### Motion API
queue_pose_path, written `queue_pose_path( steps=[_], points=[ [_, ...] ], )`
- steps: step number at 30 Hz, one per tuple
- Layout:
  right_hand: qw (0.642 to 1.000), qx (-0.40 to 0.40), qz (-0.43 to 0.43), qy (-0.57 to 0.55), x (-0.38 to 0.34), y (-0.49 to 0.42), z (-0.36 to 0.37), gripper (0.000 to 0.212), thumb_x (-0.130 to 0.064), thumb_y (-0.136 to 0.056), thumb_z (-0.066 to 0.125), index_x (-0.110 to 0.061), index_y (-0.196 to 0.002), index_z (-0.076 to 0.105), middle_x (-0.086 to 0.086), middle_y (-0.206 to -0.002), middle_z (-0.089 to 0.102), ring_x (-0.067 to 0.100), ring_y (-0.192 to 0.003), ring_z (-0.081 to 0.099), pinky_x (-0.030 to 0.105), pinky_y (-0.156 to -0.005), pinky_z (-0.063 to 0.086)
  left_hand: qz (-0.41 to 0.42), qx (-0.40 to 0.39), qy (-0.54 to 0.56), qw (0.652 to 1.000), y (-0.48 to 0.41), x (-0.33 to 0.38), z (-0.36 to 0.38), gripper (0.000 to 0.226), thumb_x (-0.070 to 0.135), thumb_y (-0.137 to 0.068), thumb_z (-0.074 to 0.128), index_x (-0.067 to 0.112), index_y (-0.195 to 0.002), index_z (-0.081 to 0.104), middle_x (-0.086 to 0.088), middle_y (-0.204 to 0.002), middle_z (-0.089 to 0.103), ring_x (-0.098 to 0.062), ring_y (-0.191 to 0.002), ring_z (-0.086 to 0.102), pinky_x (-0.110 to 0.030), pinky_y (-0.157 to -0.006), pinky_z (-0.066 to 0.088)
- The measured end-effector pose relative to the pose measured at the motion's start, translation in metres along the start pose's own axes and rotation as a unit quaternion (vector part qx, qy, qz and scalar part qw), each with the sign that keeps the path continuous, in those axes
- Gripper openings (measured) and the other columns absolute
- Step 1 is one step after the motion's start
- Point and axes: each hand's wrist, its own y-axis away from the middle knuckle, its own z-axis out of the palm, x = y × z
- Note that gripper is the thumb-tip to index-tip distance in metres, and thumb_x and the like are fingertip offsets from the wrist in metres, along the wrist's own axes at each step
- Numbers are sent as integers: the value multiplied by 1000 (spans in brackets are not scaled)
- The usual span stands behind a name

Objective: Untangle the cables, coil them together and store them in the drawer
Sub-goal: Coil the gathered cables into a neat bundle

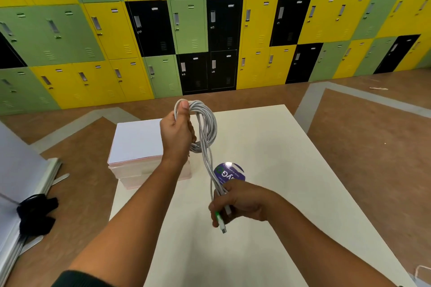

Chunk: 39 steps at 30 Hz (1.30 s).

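At the centre of the frame, the left hand [178,134] grips the coiled white cables [206,128] above the worktop [268,147]; lower down, the right hand [240,202] grasps their loose ends with a green-banded plug [220,220].

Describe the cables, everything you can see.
Light grey cables, thin and plastic-sheathed by the look, wound into several loops. The left hand grips the coil's top, thumb over it; the right hand grips the trailing strands lower down. A plug with a green collar pokes out below that hand. All held above the white table.
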Motion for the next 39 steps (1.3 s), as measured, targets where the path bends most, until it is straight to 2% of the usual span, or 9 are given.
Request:
queue_pose_path(
  steps=[6,12,17,20,24,27,30,34,39],
  points=[
    [992,39,-33,116,-14,-2,-16,24,-21,-77,70,-10,-98,74,9,-105,74,16,-90,62,34,-78,40,-44,-59,27,997,7,-1,2,50,42,-102,49,34,-53,60,8,-50,34,-10,-42,31,-24,-44,30],
    [984,176,-19,10,-30,-7,-28,96,-75,-50,81,-21,-126,57,6,-122,64,27,-109,62,45,-93,54,-54,-76,21,995,18,-6,10,46,44,-101,50,21,-61,45,4,-51,35,-12,-42,32,-24,-44,30],
    [955,251,70,143,-23,11,-50,128,-65,-55,85,-14,-153,22,9,-152,38,24,-121,47,32,-85,43,-41,-73,-5,996,11,-3,2,45,44,-101,49,19,-64,46,7,-50,38,-11,-44,35,-25,-44,34],
    [955,285,-33,76,-27,13,-45,130,-63,-52,83,-20,-156,17,5,-157,34,23,-136,42,31,-94,41,-33,-69,-22,997,9,-7,0,44,44,-100,50,17,-66,48,5,-50,40,-12,-44,37,-26,-45,34],
    [951,268,-151,19,-44,0,-21,100,-56,-62,86,-30,-144,35,-7,-136,57,15,-119,59,39,-100,51,-22,-84,-27,996,17,-11,14,42,41,-101,52,22,-63,52,2,-51,38,-13,-43,36,-26,-45,31],
    [949,260,-177,-29,-47,-9,-9,50,-34,-84,77,-25,-123,49,3,-99,74,23,-79,74,37,-78,61,-21,-70,-22,997,19,-10,20,42,40,-101,52,25,-62,57,-2,-52,37,-14,-45,36,-29,-47,32],
    [947,260,-185,-41,-41,-12,-2,28,-28,-94,66,-20,-118,54,8,-68,66,19,-49,54,34,-54,48,-18,-44,-14,999,16,-10,16,41,40,-101,51,28,-63,63,-1,-51,39,-15,-45,37,-30,-47,33],
    [931,303,-185,82,-34,-14,-3,16,-31,-101,54,-24,-114,57,9,-72,61,12,-64,54,31,-64,47,-41,-18,1,999,13,-15,9,44,41,-101,50,16,-65,51,3,-48,39,-14,-43,36,-29,-47,33],
    [881,364,-199,227,-23,-17,-7,30,-37,-103,46,-13,-93,60,2,-80,63,21,-78,61,43,-74,53,-158,17,119,980,14,-19,5,46,46,-99,52,19,-65,40,4,-52,27,-11,-42,25,-23,-43,27]
  ],
)
